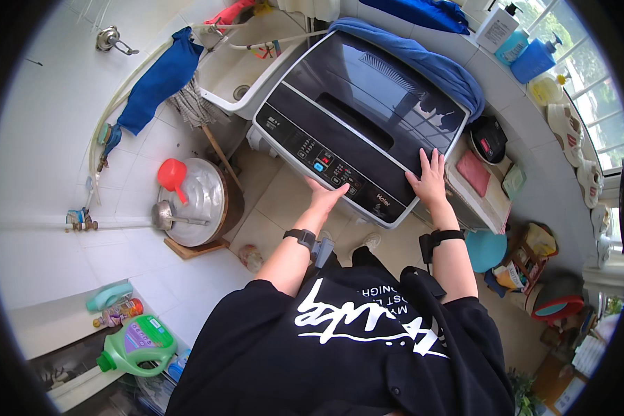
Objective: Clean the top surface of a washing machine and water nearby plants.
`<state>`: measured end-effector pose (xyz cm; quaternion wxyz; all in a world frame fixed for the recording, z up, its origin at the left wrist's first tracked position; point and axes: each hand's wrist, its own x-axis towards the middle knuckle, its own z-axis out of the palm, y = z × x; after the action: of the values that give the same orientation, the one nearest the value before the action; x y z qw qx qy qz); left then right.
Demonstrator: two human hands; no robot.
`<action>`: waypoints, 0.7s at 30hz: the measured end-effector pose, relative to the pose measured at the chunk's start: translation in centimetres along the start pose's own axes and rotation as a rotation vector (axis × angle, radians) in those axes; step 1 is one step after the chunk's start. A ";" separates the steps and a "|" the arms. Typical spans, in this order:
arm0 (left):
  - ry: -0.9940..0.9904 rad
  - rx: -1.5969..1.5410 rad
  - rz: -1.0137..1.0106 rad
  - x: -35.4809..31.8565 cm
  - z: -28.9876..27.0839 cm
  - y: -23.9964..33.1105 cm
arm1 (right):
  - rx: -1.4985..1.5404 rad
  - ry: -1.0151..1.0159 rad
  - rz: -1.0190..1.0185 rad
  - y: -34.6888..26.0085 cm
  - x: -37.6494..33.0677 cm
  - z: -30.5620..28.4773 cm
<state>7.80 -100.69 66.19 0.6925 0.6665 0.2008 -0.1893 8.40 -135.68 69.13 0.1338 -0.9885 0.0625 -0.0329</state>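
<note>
Here's the washing machine (367,128), straight ahead of the person and right beside the sink (223,93)! Lid (367,76) down, red and blue lights glowing on the panel (320,165), so power looks done; whether settings are chosen or a wash is running, I can't tell. The left grip (324,199) is loose, thumb at the panel's edge, holding nothing; the right grip (428,182) is spread flat on top. Pale lettering marks the panel, bold white script the black shirt (353,360).
</note>
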 end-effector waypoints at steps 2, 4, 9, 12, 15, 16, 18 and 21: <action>0.058 -0.029 0.096 -0.1 0.6 -0.9 | -0.001 -0.008 0.017 -0.4 -0.4 0.2; 0.119 0.009 0.111 1.1 0.1 -2.4 | -0.008 -0.026 0.032 -1.6 -0.2 0.1; 0.180 0.034 0.097 2.2 0.3 -2.5 | -0.032 -0.055 0.081 -2.9 0.4 0.3; 0.226 -0.008 -0.020 2.2 0.3 -1.7 | -0.026 -0.081 0.134 -3.7 0.3 0.4; 0.105 0.021 -0.096 1.1 -0.8 0.2 | 0.005 -0.055 0.206 -3.9 -0.5 0.5; 0.098 -0.003 -0.148 0.5 -1.5 1.4 | 0.020 -0.021 0.224 -4.0 -1.1 1.0; 0.139 -0.083 -0.183 2.3 -3.9 1.6 | 0.055 0.051 0.250 -4.4 -2.3 2.0; 0.221 -0.134 -0.237 5.8 -8.7 1.6 | 0.005 0.107 0.194 -6.5 -3.2 2.9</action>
<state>13.35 -91.91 64.23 0.6819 0.6073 0.3652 -0.1813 6.26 -128.34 67.95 0.1351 -0.9744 0.1647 -0.0724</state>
